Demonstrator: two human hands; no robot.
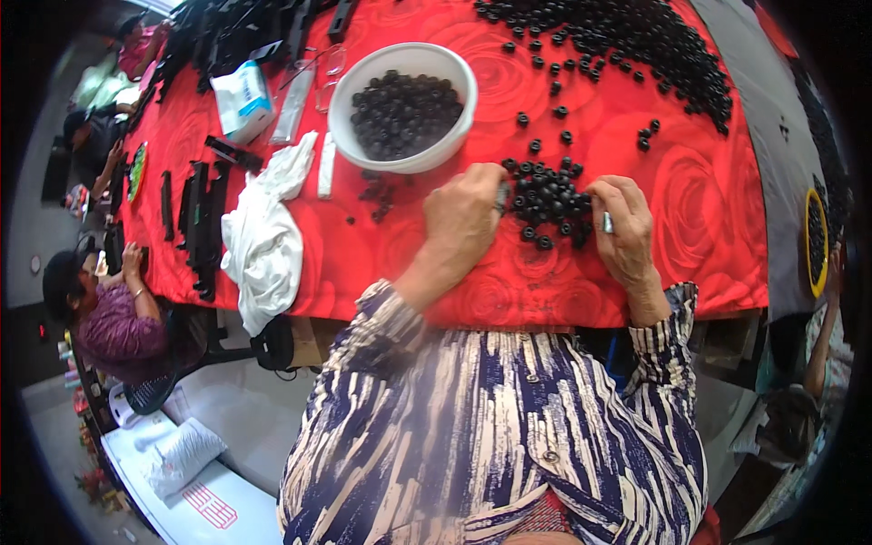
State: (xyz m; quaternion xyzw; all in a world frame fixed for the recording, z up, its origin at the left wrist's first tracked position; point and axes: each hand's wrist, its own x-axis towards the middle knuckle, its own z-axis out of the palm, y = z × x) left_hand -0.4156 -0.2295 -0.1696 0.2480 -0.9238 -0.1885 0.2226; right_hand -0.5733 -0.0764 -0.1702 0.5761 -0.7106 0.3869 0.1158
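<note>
A small heap of round black bead-like parts (549, 197) lies on the red cloth between my two hands. At its left side is my left hand (460, 216), fingers pressed together, with a bit of grey showing at the fingertips. My right hand (627, 227) is at the heap's right edge, its fingers curled in a pinch. A small pale piece (607, 222) shows at those fingers; whether it is held or worn I cannot make out. Beyond my left hand stands a white bowl (343, 132) partly filled with similar black parts (404, 113).
Many more black parts (636, 36) spread across the far right. Left of the bowl lie a white cloth (263, 241), a tissue pack (243, 100), a clear strip (292, 104) and long black pieces (202, 222). A person in purple (123, 327) sits at the left edge.
</note>
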